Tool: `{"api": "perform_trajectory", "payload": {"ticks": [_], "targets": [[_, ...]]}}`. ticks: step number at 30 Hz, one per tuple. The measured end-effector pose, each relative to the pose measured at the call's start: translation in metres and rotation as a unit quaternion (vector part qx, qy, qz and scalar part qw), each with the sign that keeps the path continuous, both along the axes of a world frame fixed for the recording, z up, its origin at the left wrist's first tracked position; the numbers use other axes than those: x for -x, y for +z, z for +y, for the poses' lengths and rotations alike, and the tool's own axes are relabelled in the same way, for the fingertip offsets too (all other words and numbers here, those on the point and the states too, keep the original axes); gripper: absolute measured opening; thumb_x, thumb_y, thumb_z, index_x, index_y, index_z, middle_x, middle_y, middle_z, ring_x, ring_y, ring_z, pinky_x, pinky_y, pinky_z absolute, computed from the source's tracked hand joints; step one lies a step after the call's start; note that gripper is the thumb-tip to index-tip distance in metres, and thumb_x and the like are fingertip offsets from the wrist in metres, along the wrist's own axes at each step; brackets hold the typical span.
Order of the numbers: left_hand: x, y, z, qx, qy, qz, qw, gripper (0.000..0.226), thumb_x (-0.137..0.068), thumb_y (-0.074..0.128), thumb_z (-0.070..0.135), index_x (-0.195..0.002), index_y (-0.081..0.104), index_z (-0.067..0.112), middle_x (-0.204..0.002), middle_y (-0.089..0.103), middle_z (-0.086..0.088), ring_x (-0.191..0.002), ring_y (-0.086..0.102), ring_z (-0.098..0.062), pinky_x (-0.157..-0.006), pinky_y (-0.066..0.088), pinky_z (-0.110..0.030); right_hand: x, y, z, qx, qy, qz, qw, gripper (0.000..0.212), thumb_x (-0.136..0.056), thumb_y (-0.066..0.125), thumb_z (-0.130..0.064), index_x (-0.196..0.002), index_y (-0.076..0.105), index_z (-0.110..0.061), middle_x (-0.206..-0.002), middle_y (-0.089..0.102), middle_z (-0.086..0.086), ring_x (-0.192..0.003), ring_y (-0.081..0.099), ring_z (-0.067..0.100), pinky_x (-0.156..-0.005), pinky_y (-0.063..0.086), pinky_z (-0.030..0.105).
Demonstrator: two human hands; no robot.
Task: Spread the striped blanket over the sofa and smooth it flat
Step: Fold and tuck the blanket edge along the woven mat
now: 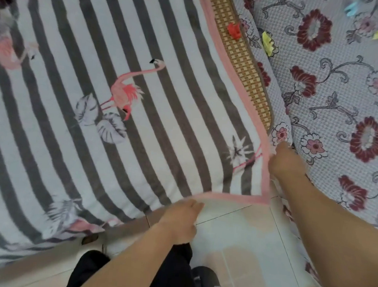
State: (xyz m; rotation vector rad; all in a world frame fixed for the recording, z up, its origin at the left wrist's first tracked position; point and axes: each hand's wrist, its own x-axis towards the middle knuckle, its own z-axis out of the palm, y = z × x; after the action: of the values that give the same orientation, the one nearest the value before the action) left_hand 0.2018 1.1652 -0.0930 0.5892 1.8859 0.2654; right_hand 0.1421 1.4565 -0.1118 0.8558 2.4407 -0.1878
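Note:
The striped blanket (pixel 78 103), grey and white with pink flamingos and a pink border, lies spread across the sofa seat and fills the left and centre of the view. Its near right corner hangs over the sofa's front edge. My left hand (pixel 181 219) grips the pink bottom border just left of that corner. My right hand (pixel 283 162) pinches the pink side border where it meets the floral cover. A strip of woven bamboo mat (pixel 240 56) on the sofa shows beside the blanket's right edge.
A floral grey and maroon cover (pixel 337 91) lies over the sofa section on the right, with red (pixel 233 31), yellow (pixel 267 43) and blue (pixel 352 8) clips on it. Pale floor tiles (pixel 239 238) lie below, with my dark trouser legs and a shoe (pixel 206 280).

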Motion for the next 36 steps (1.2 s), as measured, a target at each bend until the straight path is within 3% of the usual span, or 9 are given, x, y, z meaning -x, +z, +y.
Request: {"api": "perform_trajectory", "payload": {"ticks": [3, 7, 10, 14, 18, 24, 28, 31, 36], "targets": [[0.025, -0.001, -0.004, -0.020, 0.045, 0.099, 0.994, 0.054, -0.083, 0.054, 0.013, -0.135, 0.042, 0.017, -0.128, 0.047, -0.002, -0.116, 0.049, -0.026, -0.087, 0.049, -0.041, 0.021, -0.002, -0.012, 0.039, 0.048, 0.065, 0.996, 0.025, -0.091, 0.052, -0.014, -0.113, 0.048, -0.004, -0.108, 0.059, 0.021, -0.099, 0.058, 0.039, -0.079, 0.048, 0.042], [0.065, 0.001, -0.014, -0.037, 0.120, 0.238, 0.963, 0.066, -0.083, 0.049, 0.007, -0.145, 0.029, 0.016, -0.150, 0.026, -0.005, -0.137, 0.028, -0.026, -0.103, 0.041, -0.042, 0.055, 0.000, -0.026, 0.020, 0.079, 0.153, 0.985, 0.025, -0.092, 0.048, -0.010, -0.115, 0.049, 0.000, -0.115, 0.055, 0.023, -0.102, 0.052, 0.039, -0.082, 0.046, 0.045], [0.099, 0.003, -0.013, -0.029, 0.125, 0.300, 0.945, 0.066, -0.084, 0.044, 0.001, -0.146, 0.027, 0.015, -0.153, 0.024, -0.008, -0.137, 0.025, -0.029, -0.101, 0.042, -0.043, 0.082, 0.001, -0.034, 0.012, 0.080, 0.179, 0.981, 0.035, -0.095, 0.046, -0.014, -0.127, 0.045, -0.002, -0.125, 0.051, 0.021, -0.111, 0.048, 0.039, -0.089, 0.042, 0.046], [0.117, -0.005, -0.010, 0.028, 0.079, 0.260, 0.962, 0.065, -0.089, 0.041, 0.007, -0.149, 0.019, 0.020, -0.156, 0.016, -0.006, -0.140, 0.016, -0.030, -0.106, 0.036, -0.046, 0.109, -0.007, -0.037, 0.049, 0.036, 0.129, 0.990, 0.047, -0.094, 0.053, -0.026, -0.130, 0.040, 0.001, -0.128, 0.051, 0.024, -0.118, 0.049, 0.040, -0.099, 0.041, 0.045], [0.118, -0.004, -0.007, 0.034, 0.076, 0.257, 0.963, 0.063, -0.090, 0.042, 0.009, -0.149, 0.021, 0.020, -0.156, 0.016, -0.006, -0.140, 0.015, -0.029, -0.107, 0.036, -0.043, 0.114, -0.004, -0.025, 0.057, -0.021, 0.091, 0.994, 0.031, -0.092, 0.052, -0.010, -0.121, 0.050, 0.000, -0.121, 0.059, 0.021, -0.112, 0.057, 0.040, -0.090, 0.048, 0.044], [0.127, 0.001, -0.002, 0.034, 0.092, 0.258, 0.961, 0.071, -0.091, 0.043, 0.008, -0.151, 0.010, 0.026, -0.159, 0.003, -0.001, -0.146, 0.003, -0.028, -0.119, 0.016, -0.044, 0.106, 0.004, -0.009, 0.036, -0.036, 0.024, 0.998, 0.037, -0.088, 0.051, -0.006, -0.125, 0.047, 0.000, -0.124, 0.054, 0.021, -0.113, 0.055, 0.040, -0.089, 0.048, 0.045], [0.148, 0.013, 0.009, 0.019, 0.094, 0.217, 0.971, 0.062, -0.091, 0.042, 0.009, -0.149, 0.022, 0.020, -0.156, 0.020, -0.002, -0.143, 0.017, -0.025, -0.114, 0.027, -0.039, 0.119, 0.018, -0.018, 0.038, 0.033, 0.066, 0.997, 0.040, -0.089, 0.050, -0.006, -0.128, 0.040, -0.004, -0.120, 0.049, 0.018, -0.106, 0.056, 0.039, -0.078, 0.046, 0.040], [0.173, 0.024, 0.022, -0.025, 0.112, 0.213, 0.970, 0.056, -0.091, 0.041, 0.008, -0.145, 0.032, 0.017, -0.151, 0.030, 0.000, -0.138, 0.027, -0.023, -0.107, 0.037, -0.037, 0.137, 0.030, -0.019, 0.068, 0.059, 0.071, 0.993, 0.038, -0.091, 0.050, -0.009, -0.128, 0.043, -0.005, -0.121, 0.049, 0.017, -0.108, 0.056, 0.038, -0.081, 0.047, 0.040], [0.226, 0.042, 0.045, -0.073, 0.114, 0.211, 0.968, 0.049, -0.092, 0.040, 0.007, -0.139, 0.042, 0.017, -0.142, 0.042, 0.001, -0.127, 0.041, -0.022, -0.099, 0.044, -0.039, 0.171, 0.059, -0.010, 0.095, 0.083, 0.098, 0.987, 0.024, -0.088, 0.048, -0.008, -0.111, 0.056, -0.008, -0.106, 0.058, 0.012, -0.096, 0.061, 0.035, -0.079, 0.054, 0.045]]}}
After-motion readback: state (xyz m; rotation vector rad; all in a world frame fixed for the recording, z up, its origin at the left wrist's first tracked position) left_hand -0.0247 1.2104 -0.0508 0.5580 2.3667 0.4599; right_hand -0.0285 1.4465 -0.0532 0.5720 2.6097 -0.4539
